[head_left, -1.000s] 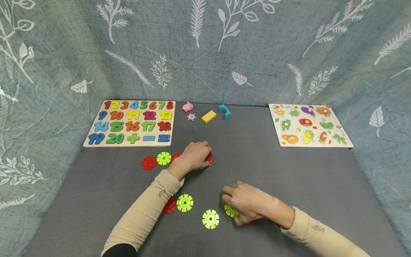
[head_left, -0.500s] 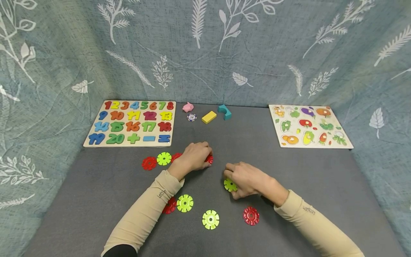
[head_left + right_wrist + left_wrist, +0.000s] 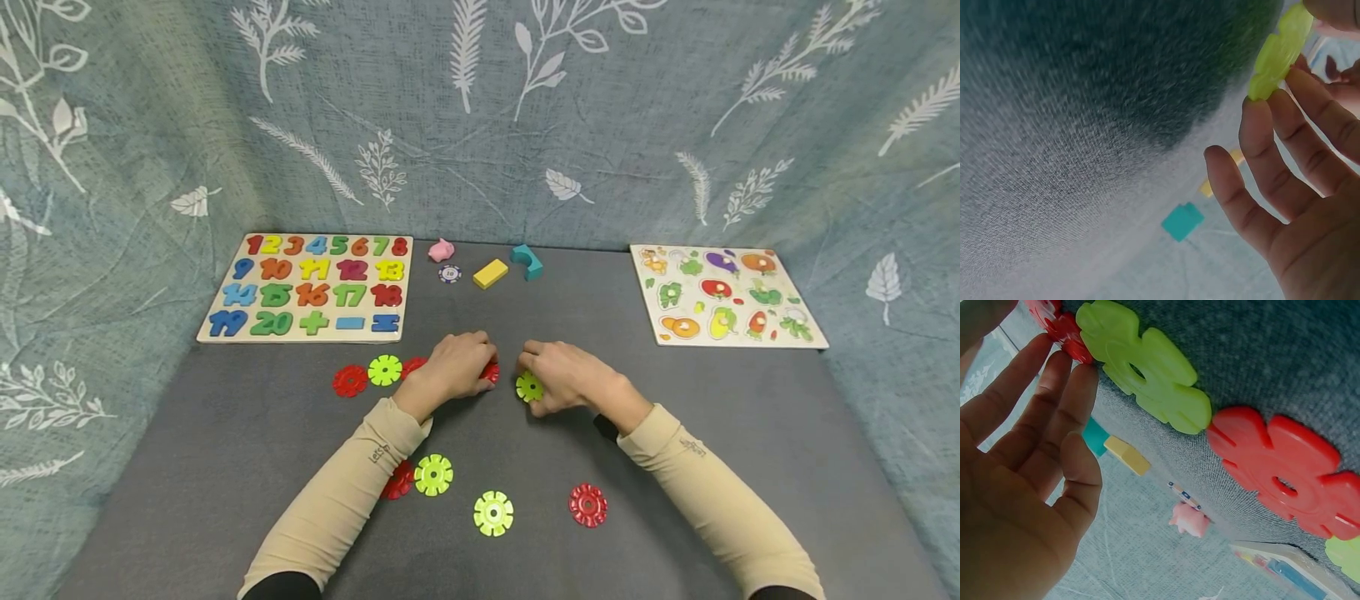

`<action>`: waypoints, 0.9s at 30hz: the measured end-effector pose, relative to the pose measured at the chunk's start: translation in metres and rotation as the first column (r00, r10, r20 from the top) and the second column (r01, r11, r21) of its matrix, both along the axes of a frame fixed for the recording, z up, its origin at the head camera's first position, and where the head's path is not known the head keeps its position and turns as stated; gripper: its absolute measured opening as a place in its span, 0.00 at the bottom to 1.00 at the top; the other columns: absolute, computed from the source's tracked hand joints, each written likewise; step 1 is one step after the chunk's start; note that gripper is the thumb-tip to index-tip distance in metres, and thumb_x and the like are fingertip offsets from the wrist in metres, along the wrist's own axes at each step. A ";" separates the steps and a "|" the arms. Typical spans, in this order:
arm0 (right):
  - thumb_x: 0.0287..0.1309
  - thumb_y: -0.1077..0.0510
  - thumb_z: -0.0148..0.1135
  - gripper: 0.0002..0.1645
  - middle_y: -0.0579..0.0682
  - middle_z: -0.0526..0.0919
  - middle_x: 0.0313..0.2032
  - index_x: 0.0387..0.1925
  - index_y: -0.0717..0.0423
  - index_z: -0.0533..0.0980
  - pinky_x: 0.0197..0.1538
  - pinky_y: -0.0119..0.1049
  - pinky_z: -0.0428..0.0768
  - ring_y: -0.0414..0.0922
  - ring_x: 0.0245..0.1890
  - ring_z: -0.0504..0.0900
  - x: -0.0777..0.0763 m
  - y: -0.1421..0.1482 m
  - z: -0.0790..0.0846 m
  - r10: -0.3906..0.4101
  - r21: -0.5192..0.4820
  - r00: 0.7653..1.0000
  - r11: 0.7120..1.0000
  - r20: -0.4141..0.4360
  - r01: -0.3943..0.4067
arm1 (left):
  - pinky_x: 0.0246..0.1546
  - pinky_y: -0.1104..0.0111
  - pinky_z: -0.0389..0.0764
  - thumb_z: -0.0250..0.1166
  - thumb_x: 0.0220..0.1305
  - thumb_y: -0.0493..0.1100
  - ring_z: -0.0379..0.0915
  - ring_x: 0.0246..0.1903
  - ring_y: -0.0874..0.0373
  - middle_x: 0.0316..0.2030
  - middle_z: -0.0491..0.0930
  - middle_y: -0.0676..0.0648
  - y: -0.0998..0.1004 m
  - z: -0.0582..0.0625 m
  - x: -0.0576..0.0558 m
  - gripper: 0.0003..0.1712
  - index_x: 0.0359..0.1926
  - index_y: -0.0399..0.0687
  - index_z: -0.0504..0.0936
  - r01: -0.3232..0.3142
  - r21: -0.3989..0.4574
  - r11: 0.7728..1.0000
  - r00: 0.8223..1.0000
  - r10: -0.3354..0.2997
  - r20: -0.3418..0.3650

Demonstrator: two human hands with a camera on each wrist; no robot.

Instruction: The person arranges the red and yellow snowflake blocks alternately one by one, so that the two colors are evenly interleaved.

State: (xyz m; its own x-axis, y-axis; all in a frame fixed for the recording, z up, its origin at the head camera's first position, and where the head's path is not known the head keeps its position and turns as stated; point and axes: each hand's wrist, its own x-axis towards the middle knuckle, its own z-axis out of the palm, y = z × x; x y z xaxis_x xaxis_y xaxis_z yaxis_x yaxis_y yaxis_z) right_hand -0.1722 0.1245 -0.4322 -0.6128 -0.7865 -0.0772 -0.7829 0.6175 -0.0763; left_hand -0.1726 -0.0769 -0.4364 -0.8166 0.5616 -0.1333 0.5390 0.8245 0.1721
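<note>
My left hand [image 3: 448, 368] grips a red flower-shaped plastic disc [image 3: 491, 373] at the right end of a row on the dark table. That row also has a red disc [image 3: 350, 381], a lime-green disc [image 3: 385, 370] and another red disc [image 3: 414, 367]. In the left wrist view, a lime-green disc [image 3: 1141, 365] lies between two red ones, mostly hidden by my hand in the head view. Just to the right, my right hand [image 3: 573, 379] pinches a lime-green disc [image 3: 528, 387] between thumb and fingers. In the right wrist view this disc [image 3: 1280, 53] is tilted, nearly edge-on.
Nearer me lie a partly covered red disc [image 3: 399, 480], two lime-green discs [image 3: 442, 475] and another red disc [image 3: 588, 515]. A number board [image 3: 315, 335] and a vegetable board [image 3: 693, 308] flank a pink pig [image 3: 441, 250], a chip [image 3: 450, 274], a yellow block [image 3: 491, 274] and a teal arch [image 3: 527, 262].
My right hand has carried the lime-green disc away from me, up beside the row's right end, uncovering a red disc near the front. My left hand has stayed in place.
</note>
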 end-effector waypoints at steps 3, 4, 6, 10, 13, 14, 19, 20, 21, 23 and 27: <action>0.40 0.47 0.72 0.25 0.48 0.78 0.38 0.42 0.53 0.79 0.35 0.35 0.76 0.38 0.28 0.73 -0.007 0.000 -0.002 -0.016 -0.003 1.000 1.000 0.012 0.016 | 0.44 0.57 0.77 0.71 0.57 0.49 0.75 0.39 0.52 0.43 0.79 0.44 0.000 0.000 0.000 0.21 0.48 0.43 0.82 0.001 0.004 1.000 1.000 -0.001 0.002; 0.40 0.47 0.72 0.26 0.48 0.78 0.38 0.42 0.54 0.79 0.36 0.35 0.76 0.39 0.29 0.73 -0.009 -0.001 -0.002 -0.020 -0.005 1.000 1.000 0.017 0.020 | 0.43 0.57 0.77 0.71 0.57 0.49 0.75 0.39 0.52 0.42 0.79 0.44 0.000 0.000 0.000 0.20 0.47 0.44 0.82 0.001 0.002 1.000 1.000 -0.002 0.002; 0.40 0.47 0.72 0.26 0.48 0.78 0.38 0.42 0.54 0.79 0.36 0.35 0.76 0.39 0.29 0.73 -0.012 -0.001 -0.003 -0.028 -0.005 0.999 1.000 0.029 0.028 | 0.43 0.57 0.77 0.71 0.57 0.49 0.75 0.39 0.52 0.42 0.79 0.45 0.000 0.000 0.000 0.20 0.47 0.44 0.82 0.002 0.003 1.000 1.000 -0.002 0.003; 0.40 0.47 0.73 0.26 0.49 0.78 0.37 0.42 0.55 0.78 0.36 0.35 0.76 0.39 0.30 0.73 -0.017 -0.003 -0.005 -0.035 -0.002 0.998 0.999 0.049 0.035 | 0.42 0.57 0.77 0.71 0.56 0.49 0.75 0.38 0.52 0.41 0.79 0.45 0.000 0.001 0.000 0.20 0.46 0.44 0.82 0.003 0.008 1.000 1.000 -0.003 -0.005; 0.41 0.47 0.73 0.25 0.48 0.77 0.36 0.41 0.55 0.79 0.36 0.35 0.76 0.39 0.29 0.73 -0.019 -0.004 -0.006 -0.039 0.008 0.998 0.999 0.056 0.039 | 0.41 0.57 0.77 0.71 0.56 0.49 0.76 0.38 0.51 0.41 0.79 0.44 0.000 0.001 0.000 0.20 0.46 0.44 0.83 0.005 0.010 1.000 1.000 -0.005 -0.012; 0.41 0.47 0.73 0.25 0.48 0.77 0.36 0.41 0.54 0.79 0.36 0.35 0.75 0.39 0.29 0.73 -0.020 -0.005 -0.007 -0.042 0.007 0.997 0.999 0.059 0.041 | 0.41 0.57 0.77 0.72 0.56 0.49 0.76 0.38 0.51 0.41 0.79 0.44 0.000 0.001 0.000 0.20 0.46 0.44 0.83 0.006 0.010 1.000 1.000 -0.006 -0.015; 0.44 0.47 0.72 0.22 0.48 0.77 0.36 0.41 0.54 0.81 0.35 0.34 0.75 0.39 0.29 0.73 -0.023 -0.006 -0.008 -0.055 -0.019 0.996 0.998 0.077 0.056 | 0.40 0.57 0.78 0.72 0.56 0.49 0.76 0.38 0.51 0.42 0.79 0.44 -0.001 0.002 0.001 0.20 0.46 0.44 0.83 0.011 0.013 1.000 1.000 -0.011 -0.026; 0.45 0.47 0.71 0.22 0.48 0.78 0.37 0.41 0.54 0.81 0.35 0.34 0.75 0.39 0.29 0.73 -0.023 -0.006 -0.008 -0.059 -0.023 0.995 0.998 0.082 0.061 | 0.40 0.57 0.78 0.72 0.56 0.49 0.77 0.39 0.51 0.42 0.79 0.44 -0.001 0.002 0.001 0.20 0.46 0.44 0.83 0.012 0.012 1.000 1.000 -0.011 -0.025; 0.47 0.47 0.71 0.22 0.49 0.78 0.37 0.41 0.54 0.81 0.35 0.34 0.75 0.39 0.29 0.73 -0.024 -0.006 -0.008 -0.060 -0.026 0.995 0.998 0.085 0.062 | 0.41 0.57 0.78 0.72 0.56 0.49 0.77 0.39 0.51 0.42 0.79 0.45 -0.001 0.002 0.001 0.20 0.46 0.44 0.83 0.011 0.012 1.000 1.000 -0.011 -0.023; 0.49 0.47 0.70 0.21 0.49 0.78 0.38 0.42 0.55 0.81 0.35 0.34 0.75 0.39 0.29 0.73 -0.025 -0.007 -0.008 -0.062 -0.031 0.994 0.997 0.093 0.065 | 0.41 0.57 0.77 0.72 0.56 0.49 0.77 0.39 0.51 0.42 0.79 0.45 -0.001 0.002 0.001 0.20 0.46 0.44 0.83 0.009 0.012 1.000 1.000 -0.009 -0.017; 0.50 0.47 0.70 0.22 0.49 0.78 0.38 0.43 0.56 0.81 0.35 0.34 0.75 0.39 0.29 0.73 -0.026 -0.008 -0.008 -0.053 -0.050 0.994 0.997 0.095 0.058 | 0.41 0.57 0.77 0.71 0.56 0.49 0.76 0.39 0.51 0.42 0.79 0.45 0.000 0.002 0.001 0.19 0.46 0.44 0.83 0.007 0.014 1.000 1.000 -0.007 -0.010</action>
State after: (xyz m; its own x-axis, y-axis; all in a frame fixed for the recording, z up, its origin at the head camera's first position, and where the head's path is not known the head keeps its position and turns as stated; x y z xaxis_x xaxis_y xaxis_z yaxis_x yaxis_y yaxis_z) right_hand -0.1983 0.1170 -0.4404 -0.6476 -0.7560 -0.0957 -0.7356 0.6530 -0.1805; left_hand -0.1720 -0.0773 -0.4342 -0.8141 0.5689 -0.1166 0.5463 0.8184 0.1784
